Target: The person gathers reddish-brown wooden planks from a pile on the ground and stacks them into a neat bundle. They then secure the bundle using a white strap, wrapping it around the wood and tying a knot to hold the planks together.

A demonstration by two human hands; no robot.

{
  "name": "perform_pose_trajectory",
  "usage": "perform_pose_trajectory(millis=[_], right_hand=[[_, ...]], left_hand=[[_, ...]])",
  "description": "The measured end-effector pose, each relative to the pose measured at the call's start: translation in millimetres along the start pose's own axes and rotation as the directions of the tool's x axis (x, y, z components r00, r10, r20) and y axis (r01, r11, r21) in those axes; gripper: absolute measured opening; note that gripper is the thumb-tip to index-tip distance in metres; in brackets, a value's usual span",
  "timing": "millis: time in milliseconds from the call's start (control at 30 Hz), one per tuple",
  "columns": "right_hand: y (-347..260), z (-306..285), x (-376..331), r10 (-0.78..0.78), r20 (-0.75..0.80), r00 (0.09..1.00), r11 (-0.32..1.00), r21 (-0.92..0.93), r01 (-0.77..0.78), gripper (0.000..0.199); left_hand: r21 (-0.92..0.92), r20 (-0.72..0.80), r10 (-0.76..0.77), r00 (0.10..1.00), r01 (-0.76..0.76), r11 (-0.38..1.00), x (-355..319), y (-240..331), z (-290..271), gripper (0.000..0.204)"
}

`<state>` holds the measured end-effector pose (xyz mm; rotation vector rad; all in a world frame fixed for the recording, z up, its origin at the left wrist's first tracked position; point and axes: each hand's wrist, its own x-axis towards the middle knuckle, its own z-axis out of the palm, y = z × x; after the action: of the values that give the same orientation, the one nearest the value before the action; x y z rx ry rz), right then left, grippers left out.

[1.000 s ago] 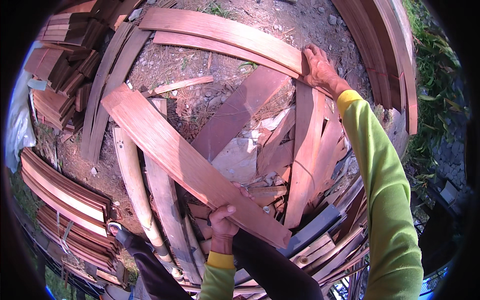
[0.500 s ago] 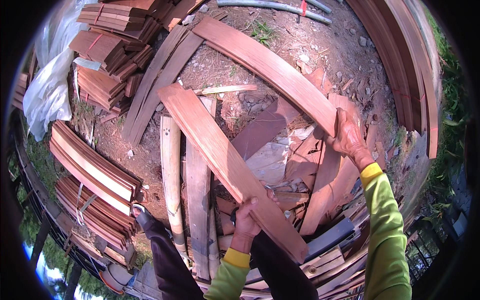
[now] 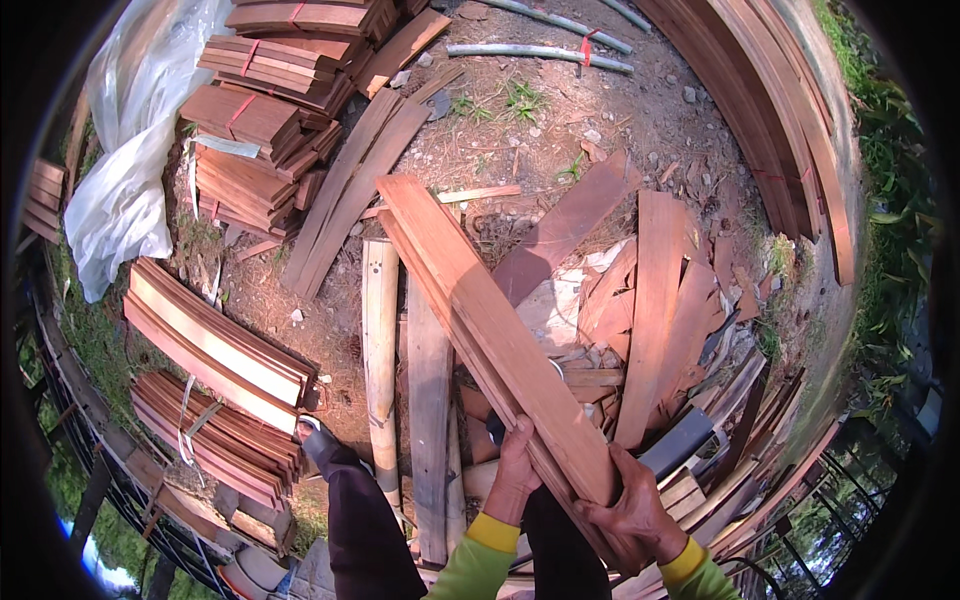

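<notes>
A few long reddish-brown wooden boards [image 3: 520, 350] lie together as a layered stack, slanting from the middle of the view down to the lower right. My left hand [image 3: 516, 468] is closed on the left edge of this stack, thumb on top. Near the close end, my right hand [image 3: 640, 503] grips the right side, its thumb over the upper board. The fingers under the boards are hidden. Two weathered planks [image 3: 428, 420] and a pale round pole [image 3: 380, 350] lie on the ground left of the held boards.
Bundled boards are piled at the far left [image 3: 245, 125], with more bundles [image 3: 215, 340] near my shoe. Plastic sheeting [image 3: 125, 190] hangs beside the pile. Broken board pieces [image 3: 650, 320] lie on the right. Long boards [image 3: 740, 110] line the far right, and grey pipes [image 3: 540, 55] lie at the back.
My right hand has come down and left, bringing its separate board onto those in my left hand. The boards now lie together, gripped by both hands. The view has shifted slightly.
</notes>
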<state>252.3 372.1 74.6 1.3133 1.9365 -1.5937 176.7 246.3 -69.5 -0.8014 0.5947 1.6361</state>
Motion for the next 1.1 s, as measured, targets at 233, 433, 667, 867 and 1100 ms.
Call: perform_pose_trajectory(millis=[233,433,667,867,1100], right_hand=[[-23,57,-57,0.088,0.101,0.991,0.993,-0.092,-0.079,0.082],[-79,91,-81,-0.018,0.131,0.991,0.989,-0.141,0.037,0.075],[-124,152,-73,-0.017,0.351,0.936,0.994,-0.091,0.053,0.078],[-152,233,-71,-0.012,0.460,0.888,0.999,-0.026,0.027,0.076],[-133,292,-69,-0.166,0.384,0.908,0.979,-0.046,0.199,0.076]], left_hand=[[0.012,0.095,0.062,0.994,-0.064,0.998,-68,38,13,0.089],[-0.153,0.153,0.064,0.986,-0.040,0.987,-125,77,-17,0.084],[-0.113,0.029,0.175,0.984,-0.171,0.979,-193,155,-53,0.080],[-0.071,-0.068,0.234,0.970,-0.238,0.969,-245,218,-107,0.080],[-0.039,-0.154,0.339,0.928,-0.349,0.936,-267,246,-176,0.078]])
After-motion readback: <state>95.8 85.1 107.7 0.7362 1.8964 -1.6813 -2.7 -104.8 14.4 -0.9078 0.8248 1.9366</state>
